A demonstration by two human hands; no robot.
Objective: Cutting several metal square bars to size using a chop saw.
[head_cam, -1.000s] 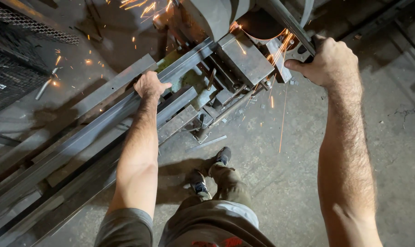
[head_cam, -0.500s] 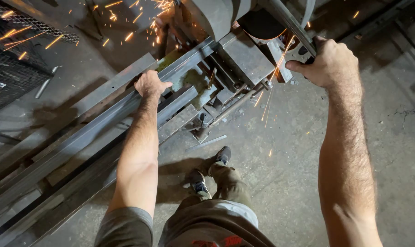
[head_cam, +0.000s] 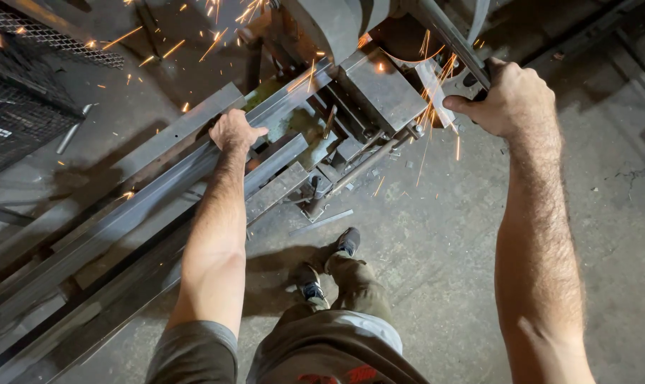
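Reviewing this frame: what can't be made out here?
- Head view: where the blade meets the metal bar, hidden by the saw guard and sparks.
- Saw handle: its grip is covered by the right hand.
- Bar's far end: cut off at the left edge.
- Left hand: palm contact hidden.

Concrete floor (head_cam: 436, 235): grey, stained, gritty. Carries everything here. Cut-off saw stand (head_cam: 322, 153) sits on it between the left hand (head_cam: 236, 130) and right hand (head_cam: 511, 99), base below and right of the left hand. Long steel sections (head_cam: 109, 227) run from under the left hand down toward the person's left, resting on low supports, I think; contact with floor is in shadow. Short flat metal offcut (head_cam: 321, 222) lies loose on the floor below the stand. Small rod (head_cam: 72, 129) lies well left of the left hand. Both shoes (head_cam: 327, 267) planted on the floor below the offcut.
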